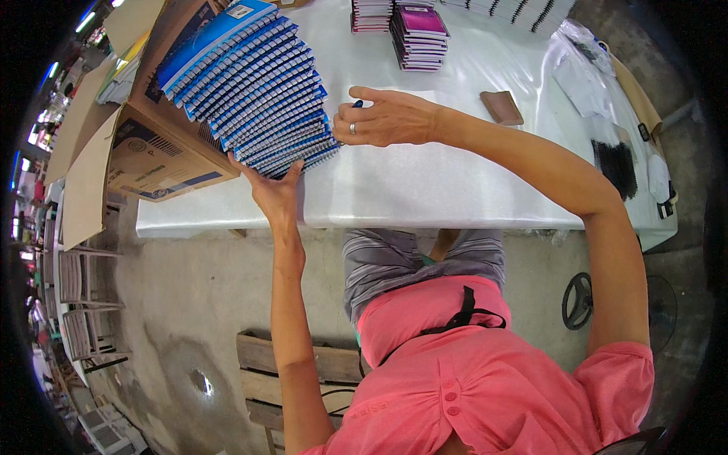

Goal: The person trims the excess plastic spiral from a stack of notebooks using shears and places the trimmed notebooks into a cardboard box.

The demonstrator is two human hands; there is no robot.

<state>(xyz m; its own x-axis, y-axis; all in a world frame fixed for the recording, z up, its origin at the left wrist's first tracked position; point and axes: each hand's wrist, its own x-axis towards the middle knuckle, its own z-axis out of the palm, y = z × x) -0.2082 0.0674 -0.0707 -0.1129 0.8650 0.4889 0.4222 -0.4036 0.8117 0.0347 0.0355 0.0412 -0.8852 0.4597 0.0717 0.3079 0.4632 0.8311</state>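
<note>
A tall, slanting stack of blue spiral-bound notebooks (pixel 254 87) leans against an open cardboard box (pixel 155 155) at the left end of the white surface (pixel 425 186), wire spines facing out. The left hand (pixel 274 189) props its lower edge, grip open and flat. The right hand (pixel 383 117), beside the stack, pinches a small dark-blue item (pixel 357 104).

blue spiral notebooks (pixel 254 91); tall slanted stack; table's left end; leaning against cardboard box (pixel 152 163)

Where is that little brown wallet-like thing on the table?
In the head view, the brown wallet lies flat on the white table, toward the person's right, just beyond the right hand and near the stack of purple notebooks.
</note>
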